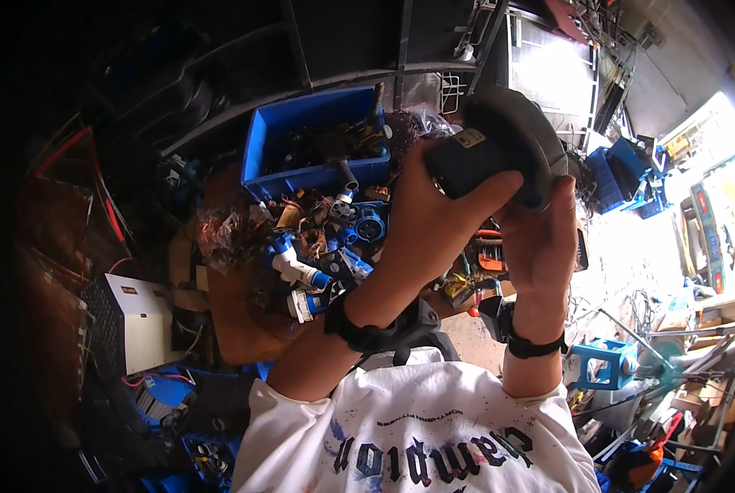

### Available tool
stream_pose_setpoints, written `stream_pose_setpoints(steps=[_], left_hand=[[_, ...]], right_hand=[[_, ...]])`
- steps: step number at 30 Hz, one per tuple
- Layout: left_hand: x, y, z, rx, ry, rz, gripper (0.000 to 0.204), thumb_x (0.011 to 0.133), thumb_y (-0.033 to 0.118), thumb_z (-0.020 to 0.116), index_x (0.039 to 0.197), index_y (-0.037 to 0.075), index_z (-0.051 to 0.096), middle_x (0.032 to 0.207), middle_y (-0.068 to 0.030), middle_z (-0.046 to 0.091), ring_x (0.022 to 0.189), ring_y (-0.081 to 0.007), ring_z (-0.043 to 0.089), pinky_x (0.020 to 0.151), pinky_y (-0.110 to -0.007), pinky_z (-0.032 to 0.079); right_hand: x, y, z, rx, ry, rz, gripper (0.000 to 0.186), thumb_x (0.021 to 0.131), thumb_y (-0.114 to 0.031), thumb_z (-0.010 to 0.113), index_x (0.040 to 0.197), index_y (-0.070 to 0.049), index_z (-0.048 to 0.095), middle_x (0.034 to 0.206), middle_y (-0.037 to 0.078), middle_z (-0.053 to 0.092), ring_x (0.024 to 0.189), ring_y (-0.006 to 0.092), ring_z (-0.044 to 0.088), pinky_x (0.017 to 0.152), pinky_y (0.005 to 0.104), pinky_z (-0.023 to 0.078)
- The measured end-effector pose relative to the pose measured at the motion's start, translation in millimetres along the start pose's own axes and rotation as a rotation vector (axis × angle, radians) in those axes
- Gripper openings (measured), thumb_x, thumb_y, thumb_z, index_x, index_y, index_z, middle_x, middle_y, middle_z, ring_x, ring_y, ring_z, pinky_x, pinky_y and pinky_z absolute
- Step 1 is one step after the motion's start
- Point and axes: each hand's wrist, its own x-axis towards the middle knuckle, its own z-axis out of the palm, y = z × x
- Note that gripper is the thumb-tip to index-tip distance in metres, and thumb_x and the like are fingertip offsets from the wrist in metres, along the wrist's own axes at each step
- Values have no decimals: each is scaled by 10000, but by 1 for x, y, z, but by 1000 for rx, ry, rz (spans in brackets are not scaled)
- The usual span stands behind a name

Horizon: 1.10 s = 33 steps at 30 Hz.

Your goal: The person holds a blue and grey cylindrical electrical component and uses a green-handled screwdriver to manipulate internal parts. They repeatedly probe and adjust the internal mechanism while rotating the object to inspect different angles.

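Observation:
Raised in front of me is a dark, rounded thing (511, 123) with a flared, curved rim and a small pale label on its blocky side; its kind I cannot make out. My left hand (441, 197) grips the blocky part, thumb lying across its lower side. Under the rim, my right hand (540, 242) holds the thing from below, palm toward me and some fingers hidden behind it. Below and beyond both hands spreads a cluttered worktable (240, 329), with blue and white industrial plugs (302, 267) and a round blue socket (369, 226) to the left.
A blue bin (257, 152) of dark parts stands at the table's back. An orange-and-black tool (491, 251) lies behind my right hand. At left is a white metal case (137, 324); at right, a light-blue frame (604, 364) and scattered rods. Blue crates (618, 177) stand far right.

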Motion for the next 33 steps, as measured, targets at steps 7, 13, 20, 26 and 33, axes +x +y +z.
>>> stream_pose_setpoints(steps=[7, 13, 20, 26, 33], left_hand=[[3, 2, -2, 100, 17, 42, 636, 690, 248, 819, 1105, -89, 474, 966, -157, 638, 863, -176, 648, 743, -282, 529], [-1, -1, 4, 87, 48, 65, 603, 720, 247, 798, 1090, -83, 455, 985, -157, 611, 883, -177, 629, 750, -295, 520], [-2, -12, 7, -15, 27, 67, 599, 754, 214, 773, 1115, -78, 396, 998, -165, 583, 890, -179, 611, 764, -293, 507], [-2, -17, 11, -9, 61, 79, 589, 748, 201, 771, 1111, -71, 395, 1012, -163, 568, 887, -183, 611, 757, -284, 507], [-5, -22, 16, 108, 85, 96, 639, 718, 197, 784, 1141, -73, 388, 1032, -180, 560, 925, -220, 605, 765, -309, 510]], right_hand=[[-3, 2, -2, -55, 21, -7, 497, 964, -307, 516, 1312, 41, 453, 1229, 128, 566, 1140, 198, 545, 965, 349, 432], [-6, -1, -2, -117, -1, -4, 509, 948, -290, 554, 1321, 35, 432, 1246, 122, 550, 1134, 191, 542, 962, 337, 428], [-10, 2, -5, -147, 35, 9, 505, 935, -289, 587, 1313, 12, 440, 1224, 98, 556, 1117, 172, 543, 959, 333, 428], [-13, 1, -4, -147, 75, 17, 483, 938, -285, 583, 1306, 0, 453, 1214, 94, 562, 1119, 173, 540, 964, 339, 423], [-18, -3, -18, -94, 44, 82, 471, 970, -334, 504, 1322, -23, 481, 1257, 86, 569, 1136, 185, 547, 979, 399, 410]])
